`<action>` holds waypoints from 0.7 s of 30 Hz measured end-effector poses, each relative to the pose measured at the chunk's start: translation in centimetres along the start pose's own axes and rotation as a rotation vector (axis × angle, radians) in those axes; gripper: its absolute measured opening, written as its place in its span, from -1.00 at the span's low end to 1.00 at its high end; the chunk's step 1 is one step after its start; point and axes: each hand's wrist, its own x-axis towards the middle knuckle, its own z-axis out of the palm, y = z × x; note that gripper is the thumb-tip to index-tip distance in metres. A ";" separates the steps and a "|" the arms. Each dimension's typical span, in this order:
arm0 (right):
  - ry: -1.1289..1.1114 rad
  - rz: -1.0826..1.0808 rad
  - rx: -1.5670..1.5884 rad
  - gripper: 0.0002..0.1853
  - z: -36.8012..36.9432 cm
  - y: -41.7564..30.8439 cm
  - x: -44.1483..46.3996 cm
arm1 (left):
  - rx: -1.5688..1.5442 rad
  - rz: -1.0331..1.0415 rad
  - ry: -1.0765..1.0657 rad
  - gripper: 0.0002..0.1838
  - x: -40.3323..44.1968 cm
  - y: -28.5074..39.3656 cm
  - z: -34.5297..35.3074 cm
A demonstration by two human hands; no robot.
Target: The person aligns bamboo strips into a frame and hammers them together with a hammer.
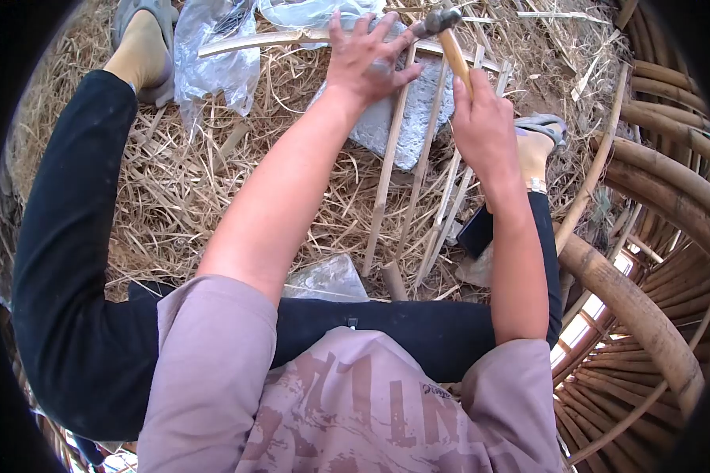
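Beside a bag [215, 69] of dark bits [230, 22], left hand [364, 65] spreads over a strip [264, 40], right hand [483, 118] grips hammer [454, 60].

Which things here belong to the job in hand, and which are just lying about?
In use:
hammer, in the right hand
wooden strips, by the left hand
grey block beneath the strips

Seemingly lying about:
loose straw
clear plastic sheet
dark flat object

We're in bright daylight, plastic [213, 67] shining, white glare behind the bamboo poles [637, 311], our view rounding into black corners!
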 end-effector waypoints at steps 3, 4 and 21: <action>0.180 0.032 0.099 -0.82 0.0 -0.7 -0.5 | -0.108 -0.007 0.124 -0.29 0.0 0.1 -0.9; 0.250 0.043 0.131 -0.81 0.3 -0.8 -0.7 | -0.155 -0.004 0.193 -0.31 0.0 0.1 -1.0; 0.236 0.084 0.176 -0.78 0.7 -1.0 -1.2 | -0.209 0.000 0.136 -0.25 -0.2 -0.3 0.1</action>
